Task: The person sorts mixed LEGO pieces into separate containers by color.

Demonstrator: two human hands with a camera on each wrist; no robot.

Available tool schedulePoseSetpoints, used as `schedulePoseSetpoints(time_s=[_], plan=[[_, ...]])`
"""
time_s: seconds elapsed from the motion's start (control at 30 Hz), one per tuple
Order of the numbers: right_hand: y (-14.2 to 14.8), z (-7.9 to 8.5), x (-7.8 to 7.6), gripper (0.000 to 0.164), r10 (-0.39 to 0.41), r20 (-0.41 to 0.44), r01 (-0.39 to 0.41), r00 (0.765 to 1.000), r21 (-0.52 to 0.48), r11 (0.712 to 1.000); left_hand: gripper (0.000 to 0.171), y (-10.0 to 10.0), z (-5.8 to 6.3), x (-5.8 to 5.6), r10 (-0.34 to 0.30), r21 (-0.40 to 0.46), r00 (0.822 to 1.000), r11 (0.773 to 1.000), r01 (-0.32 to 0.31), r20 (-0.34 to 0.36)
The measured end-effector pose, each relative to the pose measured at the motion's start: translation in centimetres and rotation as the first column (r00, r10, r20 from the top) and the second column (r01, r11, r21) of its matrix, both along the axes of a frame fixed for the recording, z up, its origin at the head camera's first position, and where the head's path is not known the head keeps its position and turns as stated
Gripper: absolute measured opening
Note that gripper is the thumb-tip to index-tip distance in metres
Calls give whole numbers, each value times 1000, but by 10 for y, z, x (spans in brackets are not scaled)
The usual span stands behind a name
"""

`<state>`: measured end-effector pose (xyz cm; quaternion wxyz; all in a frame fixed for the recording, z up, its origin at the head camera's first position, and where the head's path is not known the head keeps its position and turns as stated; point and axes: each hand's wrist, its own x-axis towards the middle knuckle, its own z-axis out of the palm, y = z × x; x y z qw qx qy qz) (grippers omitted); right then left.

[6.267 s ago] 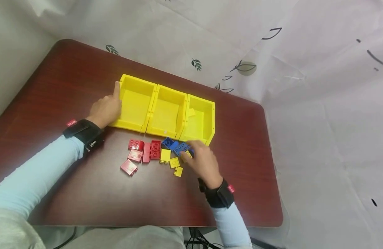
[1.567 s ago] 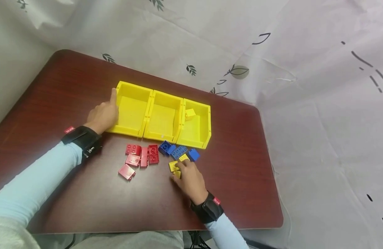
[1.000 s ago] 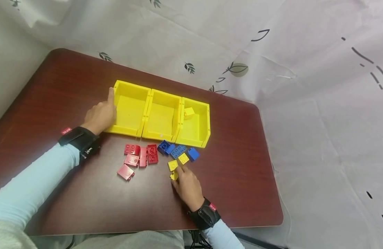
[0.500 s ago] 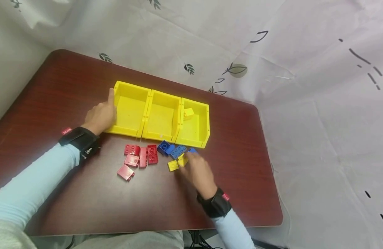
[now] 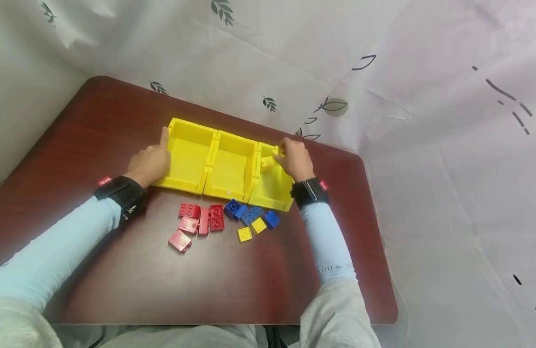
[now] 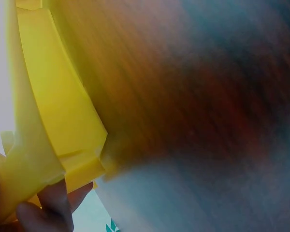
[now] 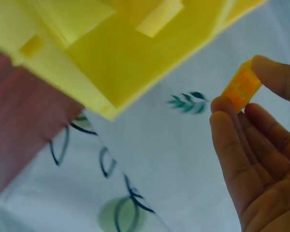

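Three yellow storage bins (image 5: 230, 194) stand side by side on the table. My left hand (image 5: 149, 163) grips the side wall of the leftmost one; in the left wrist view its fingers (image 6: 55, 208) lie at the bin's edge. Above the back of the rightmost bin, my right hand (image 5: 296, 159) pinches a small yellow toy brick (image 7: 241, 88) between thumb and fingertips. Another yellow brick (image 5: 267, 163) lies inside that bin. In front of the bins lie two small yellow bricks (image 5: 245, 234), several blue bricks (image 5: 252, 215) and several red bricks (image 5: 216, 218).
The dark red table (image 5: 163, 290) has rounded corners. A pale curtain with leaf prints (image 5: 250, 58) hangs close behind the table and along its right side. The left and middle bins have bare floors.
My right hand has picked up a small yellow brick from the front pile and carried it up and back over the right bin. The left hand keeps its place on the left bin.
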<state>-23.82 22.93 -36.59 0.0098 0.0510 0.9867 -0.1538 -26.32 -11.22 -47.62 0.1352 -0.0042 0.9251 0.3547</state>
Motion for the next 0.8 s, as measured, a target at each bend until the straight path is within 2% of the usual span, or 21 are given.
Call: schedulePoseSetpoints(time_s=[0.13,0.33,0.53,0.8], plan=[[0,-14,-19,34,-43,92,45,995,-28,999,96,2,0,1,27,27,999,999,-28,24],[-4,-31,-33,34,-57,126,61,990,-29,998,97,2,1,2,52,29,998,998,-54,44],[-5,-43,-36,35,-79,153,81,985,-10,997,96,2,1,2,46,25,998,999,-47,42],[-4,-46,-35,37,-78,132,81,988,-14,997,95,3,2,3,46,23,999,999,-46,24]])
